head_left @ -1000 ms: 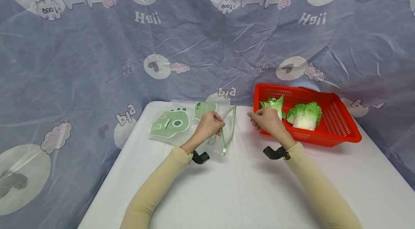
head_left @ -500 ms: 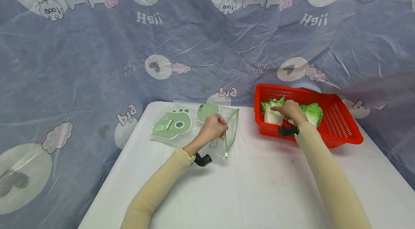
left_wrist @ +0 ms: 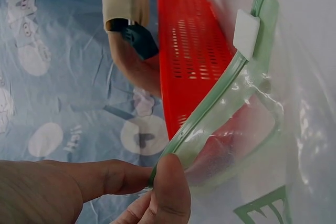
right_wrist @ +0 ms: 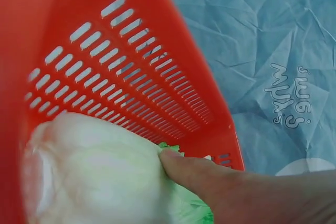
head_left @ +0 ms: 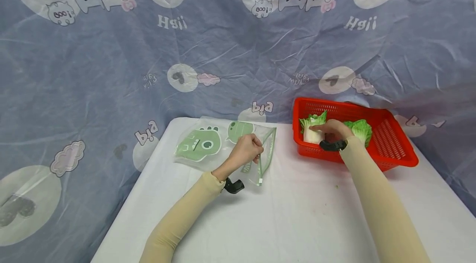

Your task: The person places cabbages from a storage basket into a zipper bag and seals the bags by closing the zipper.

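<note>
A clear zip bag (head_left: 223,145) printed with green dinosaurs lies on the white table (head_left: 290,213). My left hand (head_left: 246,150) pinches its green zipper edge (left_wrist: 210,124) between thumb and finger, and the mouth stands open; the white slider (left_wrist: 245,27) sits at the strip's far end. My right hand (head_left: 331,129) is inside the red basket (head_left: 390,147) and grips a small cabbage (head_left: 311,127) with a white base; my thumb presses on the cabbage (right_wrist: 94,177). A second cabbage (head_left: 361,129) lies in the basket behind my wrist.
The red basket stands at the table's back right, close to the bag's mouth. A blue-grey printed sheet (head_left: 111,68) hangs behind the table and drapes down at the left. Small green crumbs (head_left: 336,187) lie on the table in front of the basket.
My right hand has moved from the gap beside the bag into the basket and taken hold of the small cabbage. My left hand has kept its pinch on the zipper edge.
</note>
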Tool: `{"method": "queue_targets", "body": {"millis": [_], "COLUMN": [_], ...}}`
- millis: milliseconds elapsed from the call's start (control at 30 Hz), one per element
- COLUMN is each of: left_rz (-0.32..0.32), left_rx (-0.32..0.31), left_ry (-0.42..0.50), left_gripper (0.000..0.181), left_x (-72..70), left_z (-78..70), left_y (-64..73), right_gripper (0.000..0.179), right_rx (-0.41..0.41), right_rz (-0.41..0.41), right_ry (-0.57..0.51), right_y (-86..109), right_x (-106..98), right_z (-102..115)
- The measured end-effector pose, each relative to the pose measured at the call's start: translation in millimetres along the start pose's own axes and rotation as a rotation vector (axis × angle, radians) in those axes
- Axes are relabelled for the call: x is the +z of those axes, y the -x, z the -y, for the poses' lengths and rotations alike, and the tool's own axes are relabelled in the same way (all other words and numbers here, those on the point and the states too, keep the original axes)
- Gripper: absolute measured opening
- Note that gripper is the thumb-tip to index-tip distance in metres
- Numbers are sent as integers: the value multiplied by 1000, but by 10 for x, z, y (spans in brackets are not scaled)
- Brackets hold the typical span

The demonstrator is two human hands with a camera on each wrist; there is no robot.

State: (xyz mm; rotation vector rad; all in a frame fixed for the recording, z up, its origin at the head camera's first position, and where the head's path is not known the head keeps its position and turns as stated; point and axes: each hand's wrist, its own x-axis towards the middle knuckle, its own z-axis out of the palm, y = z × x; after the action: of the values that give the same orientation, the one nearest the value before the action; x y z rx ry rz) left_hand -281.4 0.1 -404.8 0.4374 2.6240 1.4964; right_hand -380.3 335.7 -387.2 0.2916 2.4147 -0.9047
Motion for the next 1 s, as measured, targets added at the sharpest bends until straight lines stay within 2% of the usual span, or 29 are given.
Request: {"method": "queue_targets", "body": {"millis": [133,333,533,633,733,800,933,1000], "left_rz": [-5,-6,-13,-21,-31,-40,-55,-60], "left_rx": [-2,-13,-30,-28,-23,-17,-6,-5], "left_ry": [-6,10,26,28,36,42,36,31], "left_gripper": [4,5,7,9,12,14,18,18], "left_x": [10,0,-11,-18,-35,-46,-65,-66], "left_z": [10,2,2,6,6,1,-15,-21], "left_y": [-2,1,8,5,0,-4,-4,-3], "right_gripper": [50,46,46,43,49,62,91,95], "right_rx": [7,-33,-128,-170,-168,-164,-195,-216], "right_rz": [-36,-82,-146,-226,-334,-417,-539,-594], "right_ry": [5,3,-65,-80,-64,-49,-97,-132], "right_y": [-18,2,87,162,256,307,399,433], "right_x": [9,31,94,126,167,196,249,273], "right_z": [-27,-37,-39,-36,-5,21,74,88]}}
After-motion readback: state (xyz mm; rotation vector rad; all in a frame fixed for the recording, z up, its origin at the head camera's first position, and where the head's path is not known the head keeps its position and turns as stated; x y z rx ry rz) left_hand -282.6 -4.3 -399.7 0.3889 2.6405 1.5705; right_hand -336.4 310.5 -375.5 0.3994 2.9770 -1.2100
